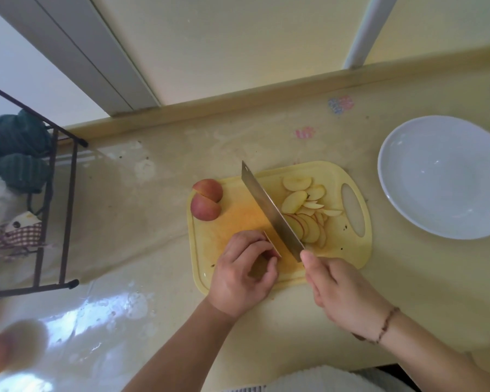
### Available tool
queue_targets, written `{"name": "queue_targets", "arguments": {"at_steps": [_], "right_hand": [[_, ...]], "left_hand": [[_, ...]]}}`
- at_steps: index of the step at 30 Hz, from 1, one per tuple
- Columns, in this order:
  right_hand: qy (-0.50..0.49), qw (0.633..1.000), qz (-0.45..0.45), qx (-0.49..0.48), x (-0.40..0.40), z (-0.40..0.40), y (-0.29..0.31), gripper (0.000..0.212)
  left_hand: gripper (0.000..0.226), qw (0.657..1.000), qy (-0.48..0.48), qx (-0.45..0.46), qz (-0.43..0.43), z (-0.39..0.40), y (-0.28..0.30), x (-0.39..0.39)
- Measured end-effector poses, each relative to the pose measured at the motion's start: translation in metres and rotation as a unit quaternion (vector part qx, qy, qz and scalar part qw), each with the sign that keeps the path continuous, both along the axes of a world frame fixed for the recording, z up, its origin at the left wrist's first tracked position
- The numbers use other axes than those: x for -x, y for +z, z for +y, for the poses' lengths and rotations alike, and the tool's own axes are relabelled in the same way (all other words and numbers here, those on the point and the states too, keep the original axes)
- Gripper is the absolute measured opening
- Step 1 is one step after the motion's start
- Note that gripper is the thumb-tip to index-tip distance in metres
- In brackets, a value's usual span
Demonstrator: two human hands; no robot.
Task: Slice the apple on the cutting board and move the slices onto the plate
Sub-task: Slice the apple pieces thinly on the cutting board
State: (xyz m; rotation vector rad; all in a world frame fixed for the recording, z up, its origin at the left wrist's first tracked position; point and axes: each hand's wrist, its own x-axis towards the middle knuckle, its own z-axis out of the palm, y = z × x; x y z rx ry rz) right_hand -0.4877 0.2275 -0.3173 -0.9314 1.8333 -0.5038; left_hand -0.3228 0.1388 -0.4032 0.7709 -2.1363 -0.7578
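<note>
Slicing apple on a yellow cutting board (210, 250), centre of frame.

At far left, a dark wire rack (65, 193) with green cloth. On the board's upper left corner, two red apple pieces (206, 199), touching. Lower centre, left hand (244, 273) with grip curled around a small apple piece (273, 254), mostly hidden, against the knife (269, 207). Blade running diagonally across the board. Just right of the blade, a fan of thin slices (306, 210). Right hand (343, 290) with grip closed on the knife handle, hidden beneath. At right, apart from the board, a white plate (441, 176) on the beige worktop (153, 222).
</note>
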Motion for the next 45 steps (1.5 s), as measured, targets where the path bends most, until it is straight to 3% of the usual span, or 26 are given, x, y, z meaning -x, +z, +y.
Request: {"name": "queue_targets", "arguments": {"at_steps": [7, 22, 31, 45], "right_hand": [[0.004, 1.0, 0.011, 0.011, -0.022, 0.014, 0.028, 0.06], [0.013, 0.999, 0.029, 0.031, -0.032, 0.014, 0.032, 0.048], [0.0, 0.998, 0.036, 0.044, -0.032, 0.013, 0.027, 0.053], [0.009, 0.998, 0.059, 0.035, -0.032, 0.007, 0.025, 0.055]], "left_hand": [[0.019, 1.0, 0.004, -0.003, -0.008, 0.002, -0.003, 0.0], [0.026, 1.0, 0.002, 0.002, 0.013, 0.001, -0.002, 0.0], [0.036, 1.0, -0.004, 0.0, 0.019, 0.0, -0.002, 0.001], [0.019, 0.999, -0.021, -0.019, 0.028, 0.0, -0.001, -0.002]]}}
